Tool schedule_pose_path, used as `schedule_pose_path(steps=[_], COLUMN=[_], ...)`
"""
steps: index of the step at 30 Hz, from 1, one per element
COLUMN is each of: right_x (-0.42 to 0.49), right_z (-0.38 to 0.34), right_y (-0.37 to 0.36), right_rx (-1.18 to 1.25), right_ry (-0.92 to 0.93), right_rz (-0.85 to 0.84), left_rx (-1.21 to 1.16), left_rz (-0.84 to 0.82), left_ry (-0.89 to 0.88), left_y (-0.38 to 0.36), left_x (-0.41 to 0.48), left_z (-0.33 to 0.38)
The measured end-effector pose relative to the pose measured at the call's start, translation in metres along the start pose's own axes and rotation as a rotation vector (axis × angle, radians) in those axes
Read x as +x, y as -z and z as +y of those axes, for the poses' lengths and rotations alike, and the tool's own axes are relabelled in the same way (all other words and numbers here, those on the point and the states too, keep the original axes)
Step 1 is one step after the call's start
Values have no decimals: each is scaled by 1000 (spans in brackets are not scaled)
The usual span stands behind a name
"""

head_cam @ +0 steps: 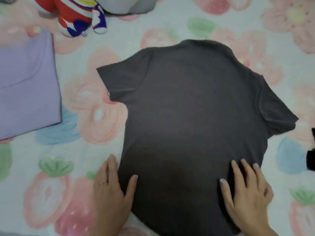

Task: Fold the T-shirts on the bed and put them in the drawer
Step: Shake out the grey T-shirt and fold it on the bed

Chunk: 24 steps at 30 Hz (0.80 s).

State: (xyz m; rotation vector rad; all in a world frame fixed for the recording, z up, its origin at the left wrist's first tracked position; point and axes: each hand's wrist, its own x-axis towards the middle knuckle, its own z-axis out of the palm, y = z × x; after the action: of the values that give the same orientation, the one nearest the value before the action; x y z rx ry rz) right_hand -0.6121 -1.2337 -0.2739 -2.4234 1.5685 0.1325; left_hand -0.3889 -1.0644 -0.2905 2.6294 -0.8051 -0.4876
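Note:
A dark grey T-shirt (192,120) lies spread flat on the bed, collar at the far end, both short sleeves out to the sides. My left hand (112,189) rests flat at the shirt's lower left edge, thumb on the fabric and fingers on the sheet beside it. My right hand (247,193) lies palm down on the lower right part of the shirt, fingers spread. Neither hand grips anything. A lilac T-shirt (27,86) lies folded at the left.
The bed sheet (71,150) has a strawberry and flower print. A red, white and blue plush toy (76,16) and a grey plush (126,5) sit at the far edge. A black item (311,155) shows at the right border.

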Motion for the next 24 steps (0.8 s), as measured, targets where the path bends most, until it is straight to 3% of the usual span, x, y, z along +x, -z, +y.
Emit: schedule_pose_path(steps=[2,5,10,14,18,22,24], right_x=[46,128,244,279,283,282,279], right_z=[-40,-121,-251,-311,-321,-286,-252], right_y=[20,41,39,23,17,56,81], right_rx=[67,127,-16,-151,-157,0,88], right_ry=[191,476,740,836,851,912,910], right_rz=[96,-8,-74,-283,-386,-504,-512], left_rx=[-145,-304,-435,-472,-519,-676,-645], left_rz=[65,103,170,195,125,47,83], left_ry=[192,455,634,662,642,460,281], left_y=[2,1,-5,-9,-1,12,15], left_x=[7,18,23,25,28,23,17], left_z=[11,21,25,27,27,40,54])
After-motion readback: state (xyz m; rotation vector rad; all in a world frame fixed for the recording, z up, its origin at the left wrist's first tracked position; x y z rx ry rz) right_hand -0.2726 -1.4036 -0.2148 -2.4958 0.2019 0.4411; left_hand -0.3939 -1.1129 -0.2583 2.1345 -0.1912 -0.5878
